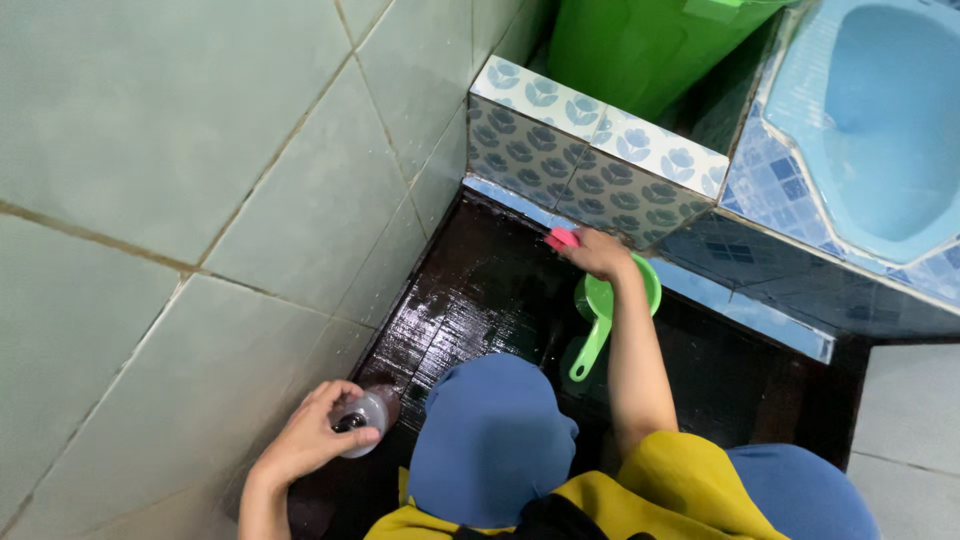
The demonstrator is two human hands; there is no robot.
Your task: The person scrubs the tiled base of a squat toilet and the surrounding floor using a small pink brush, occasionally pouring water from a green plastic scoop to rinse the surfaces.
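I crouch over a wet dark tiled floor [480, 300] in a bathroom corner. My right hand [598, 253] reaches forward and grips a pink scrubber [562, 238], pressed against the base of a low flower-patterned tiled ledge [580, 170]. Just under that hand lies a green plastic dipper [600, 310] with its handle pointing back toward me. My left hand [315, 435] is down at the left near the wall, closed around a small clear bottle [368, 410] with a dark cap. My knees in blue trousers [490, 440] fill the bottom centre.
Pale green wall tiles [180, 200] rise on the left. A green bucket [640, 45] stands behind the ledge. A light blue squat toilet [880, 120] sits in a raised blue-tiled platform at top right. A grey floor tile [910, 420] lies at lower right.
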